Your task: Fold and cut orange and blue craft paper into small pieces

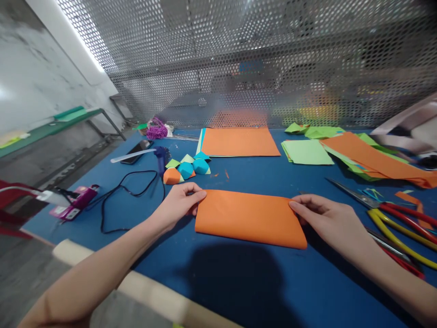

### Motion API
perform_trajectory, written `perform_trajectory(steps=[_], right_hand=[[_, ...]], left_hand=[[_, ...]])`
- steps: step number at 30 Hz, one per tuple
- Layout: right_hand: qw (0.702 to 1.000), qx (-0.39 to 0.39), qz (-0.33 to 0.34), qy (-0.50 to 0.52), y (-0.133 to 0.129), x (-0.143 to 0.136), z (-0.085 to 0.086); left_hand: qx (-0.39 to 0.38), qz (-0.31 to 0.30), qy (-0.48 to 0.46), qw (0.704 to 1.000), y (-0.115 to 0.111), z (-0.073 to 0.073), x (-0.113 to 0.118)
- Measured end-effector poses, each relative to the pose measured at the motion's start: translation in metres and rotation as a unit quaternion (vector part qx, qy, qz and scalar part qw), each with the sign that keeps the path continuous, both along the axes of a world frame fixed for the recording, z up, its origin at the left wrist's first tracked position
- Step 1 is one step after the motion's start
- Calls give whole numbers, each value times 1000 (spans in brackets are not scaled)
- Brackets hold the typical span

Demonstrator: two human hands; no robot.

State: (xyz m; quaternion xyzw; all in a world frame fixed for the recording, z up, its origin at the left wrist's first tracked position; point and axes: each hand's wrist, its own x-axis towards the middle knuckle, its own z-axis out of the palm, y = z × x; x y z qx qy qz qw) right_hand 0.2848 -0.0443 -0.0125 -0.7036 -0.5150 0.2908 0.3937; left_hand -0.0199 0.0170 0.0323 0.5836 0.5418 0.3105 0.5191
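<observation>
A sheet of orange paper, folded over with its rounded fold toward me, is held just in front of me at the blue table. My left hand pinches its far left corner between thumb and fingers. At the far right corner, my right hand grips the paper the same way, its fingertips partly hidden behind the edge. Beyond the left hand sit several small folded paper pieces in orange, blue and green. A stack of paper with an orange sheet on top lies farther back.
Scissors with red and yellow handles lie at right, below green square sheets and orange scraps. At left are a glue gun, its black cord, a phone, purple string and a pink power strip. Perforated metal mesh stands behind.
</observation>
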Motion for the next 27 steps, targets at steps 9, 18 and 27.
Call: perform_trajectory(steps=[9, 18, 27], right_hand=[[996, 60, 30, -64, 0, -2, -4], [952, 128, 82, -264, 5, 2, -18], [950, 114, 101, -272, 7, 2, -18]], left_hand=[[54, -10, 108, 993, 4, -5, 0], [138, -46, 329, 933, 12, -20, 0], [181, -95, 410, 889, 7, -19, 2]])
